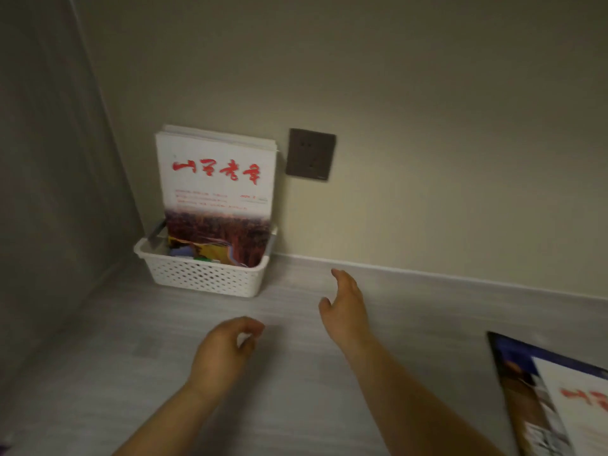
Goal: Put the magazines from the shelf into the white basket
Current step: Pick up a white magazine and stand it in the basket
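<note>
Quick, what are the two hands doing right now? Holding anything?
Left hand: fingers curled loosely, holding nothing.
Right hand: open, empty, held above the shelf.

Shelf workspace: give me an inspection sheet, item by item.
Surface: pale grey wood-grain shelf, bare between the hands and the basket.
Job's things: white basket in the back left corner, with upright magazines leaning on the wall; more magazines lying flat at the right edge, partly out of frame.
Clutter: small colourful items in the basket front, too blurred to name.
Grippers: left hand empty, fingers curled; right hand empty, open, stretched toward the back wall.
Cables: nothing seen.
Surroundings: beige back wall with a dark wall socket; grey side panel on the left.
</note>
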A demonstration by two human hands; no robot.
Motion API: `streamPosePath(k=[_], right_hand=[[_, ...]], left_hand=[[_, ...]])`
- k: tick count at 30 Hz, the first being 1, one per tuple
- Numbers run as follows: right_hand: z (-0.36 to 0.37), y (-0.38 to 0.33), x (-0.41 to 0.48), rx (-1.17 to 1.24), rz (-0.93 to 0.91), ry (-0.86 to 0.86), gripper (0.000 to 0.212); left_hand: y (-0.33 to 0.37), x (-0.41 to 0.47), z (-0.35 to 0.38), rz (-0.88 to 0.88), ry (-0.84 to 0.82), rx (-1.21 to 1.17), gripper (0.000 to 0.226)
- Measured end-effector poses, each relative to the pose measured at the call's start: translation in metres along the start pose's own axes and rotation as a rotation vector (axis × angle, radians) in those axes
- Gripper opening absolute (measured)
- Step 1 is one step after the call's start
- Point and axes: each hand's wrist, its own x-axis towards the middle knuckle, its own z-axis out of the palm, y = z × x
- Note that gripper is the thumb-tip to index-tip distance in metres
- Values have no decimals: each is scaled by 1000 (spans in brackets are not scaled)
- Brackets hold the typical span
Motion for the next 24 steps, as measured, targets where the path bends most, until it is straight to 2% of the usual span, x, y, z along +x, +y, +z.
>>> streamPosePath(k=[4,6,9,12,13,16,18,22,24], right_hand=[[-70,84,-49,-114,117,62,49],[-105,128,-78,-122,221,109,47],[-154,191,-119,-196,279,163,45],[-205,249,-151,-341,316,191,43],[-221,268,-160,-375,353,195,43],[-262,319,-187,-469,455,164,49],[-274,344,-201,-512,485,101,56],[-282,367,-207,-550,425,70,61],[-283,368,-206,-553,408,71,61]], left_hand=[[37,-53,67,-21,-127,-66,45],[62,-77,104,-23,-172,-74,48],[99,-113,166,-48,-288,-80,41],[132,-147,225,-57,-366,-88,16],[142,-156,242,-55,-371,-81,14],[170,-178,282,-25,-382,-65,28],[185,-186,300,-13,-388,21,34],[202,-195,324,28,-362,292,39],[212,-205,332,37,-412,279,40]])
